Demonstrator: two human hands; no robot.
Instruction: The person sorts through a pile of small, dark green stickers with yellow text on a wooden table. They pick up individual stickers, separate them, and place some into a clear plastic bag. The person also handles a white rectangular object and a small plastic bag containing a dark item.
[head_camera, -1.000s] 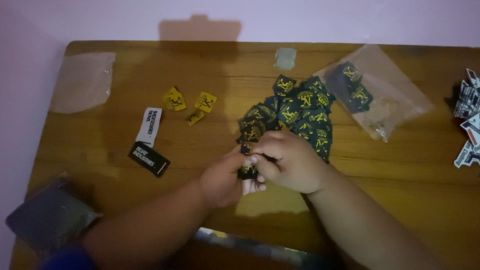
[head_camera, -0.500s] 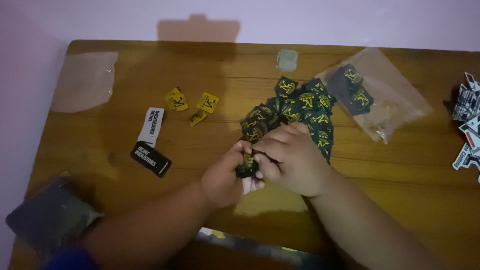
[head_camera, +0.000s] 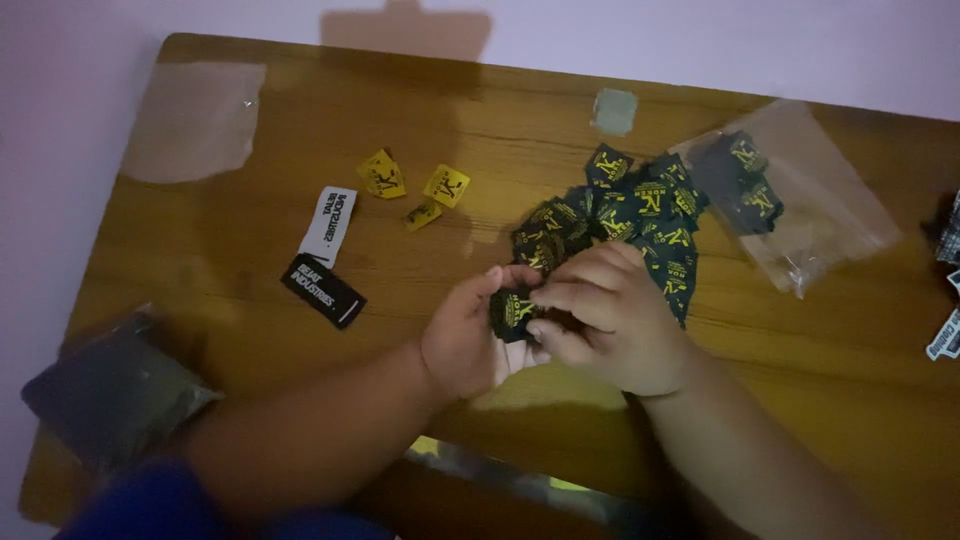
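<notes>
My left hand (head_camera: 465, 335) and my right hand (head_camera: 610, 315) meet over the middle of the wooden table (head_camera: 250, 330). Between their fingertips they pinch a small black label with a yellow mark (head_camera: 514, 312). Just behind the hands lies a pile of several like black-and-yellow labels (head_camera: 625, 215). My right hand's knuckles cover the pile's near edge.
A clear plastic bag (head_camera: 800, 215) with a few black labels lies at the right. Three small yellow labels (head_camera: 415, 190), a white label (head_camera: 328, 225) and a black label (head_camera: 322, 290) lie left of centre. An empty clear bag (head_camera: 190, 120) is far left, a dark packet (head_camera: 115, 390) near left.
Both hands have stayed together over the same spot, fingers shifting slightly on the small black label. Nothing else on the table has moved.
</notes>
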